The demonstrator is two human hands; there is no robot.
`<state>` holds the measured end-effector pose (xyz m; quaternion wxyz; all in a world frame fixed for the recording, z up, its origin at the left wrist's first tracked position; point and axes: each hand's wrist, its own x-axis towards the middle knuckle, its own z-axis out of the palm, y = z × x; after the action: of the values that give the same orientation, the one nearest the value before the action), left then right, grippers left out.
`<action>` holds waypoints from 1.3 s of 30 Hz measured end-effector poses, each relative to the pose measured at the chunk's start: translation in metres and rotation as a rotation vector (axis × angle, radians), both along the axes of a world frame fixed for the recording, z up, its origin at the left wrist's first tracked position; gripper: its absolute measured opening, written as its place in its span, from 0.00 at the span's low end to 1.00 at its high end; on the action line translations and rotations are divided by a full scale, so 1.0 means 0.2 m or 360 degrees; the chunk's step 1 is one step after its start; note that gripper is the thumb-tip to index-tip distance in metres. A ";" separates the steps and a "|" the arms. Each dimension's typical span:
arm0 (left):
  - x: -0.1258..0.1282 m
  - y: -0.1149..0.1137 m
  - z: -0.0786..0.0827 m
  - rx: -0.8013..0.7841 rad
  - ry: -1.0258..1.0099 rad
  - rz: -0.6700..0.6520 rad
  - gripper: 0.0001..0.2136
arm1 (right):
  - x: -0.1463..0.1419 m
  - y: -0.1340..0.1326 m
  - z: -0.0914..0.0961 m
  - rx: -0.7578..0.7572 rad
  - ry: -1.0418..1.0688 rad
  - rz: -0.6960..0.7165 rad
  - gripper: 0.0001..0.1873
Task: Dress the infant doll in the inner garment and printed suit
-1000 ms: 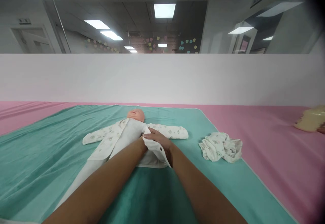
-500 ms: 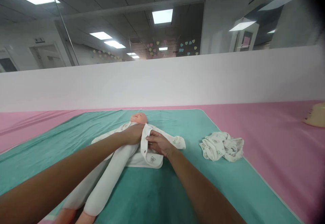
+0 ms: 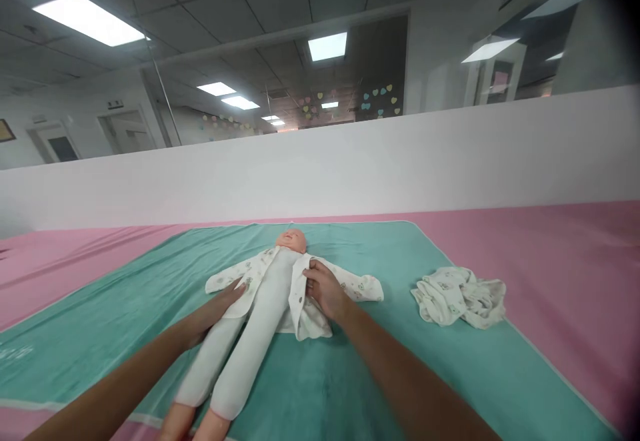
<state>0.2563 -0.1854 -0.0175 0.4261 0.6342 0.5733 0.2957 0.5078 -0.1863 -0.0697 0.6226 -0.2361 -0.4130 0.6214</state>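
A baby doll point(image 3: 280, 281) in white leggings lies face up, its bare feet towards me. It wears a white printed baby jacket point(image 3: 260, 269), open down the front, with both sleeves spread outward. My right hand point(image 3: 325, 289) pinches the edge of the right front panel, lifting it a little off the cloth. On the other side my left hand point(image 3: 217, 309) is at the edge of the left front panel, its fingertips on the fabric; the fingers are partly hidden, and they look closed on the panel.
Right of the doll lies a crumpled white printed garment point(image 3: 457, 296). A green cloth point(image 3: 360, 367) is spread over a pink surface point(image 3: 565, 281). Behind it runs a low white wall point(image 3: 320, 174) with glass above.
My left hand has moved from the doll's chest down and left to the left front panel. My right hand still holds the right panel. The view has shifted, showing more on the left.
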 end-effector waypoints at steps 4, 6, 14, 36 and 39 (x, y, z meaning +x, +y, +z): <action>0.17 0.04 -0.07 -0.0286 -0.0564 -0.0232 0.29 | 0.07 0.02 0.05 -0.0033 0.0028 -0.0324 0.13; 0.25 0.08 -0.13 -0.0284 -0.0764 -0.0359 0.26 | 0.14 0.03 0.07 -0.0042 0.0046 -0.0552 0.15; 0.28 0.25 -0.25 -0.0145 -0.0825 -0.0468 0.20 | 0.18 -0.02 0.12 -0.0043 -0.0952 -0.0921 0.19; 0.25 0.30 -0.30 0.0264 -0.0596 -0.0565 0.32 | -0.10 0.32 0.32 -0.0031 -0.1430 -0.1318 0.10; 0.24 0.31 -0.30 0.0290 -0.0550 -0.0583 0.32 | -0.13 0.31 0.37 0.0064 -0.1583 -0.1286 0.10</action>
<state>0.3049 -0.1243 -0.0771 0.5051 0.7033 0.3388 0.3680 0.4816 -0.1252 0.0042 0.5459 -0.6216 -0.5425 0.1461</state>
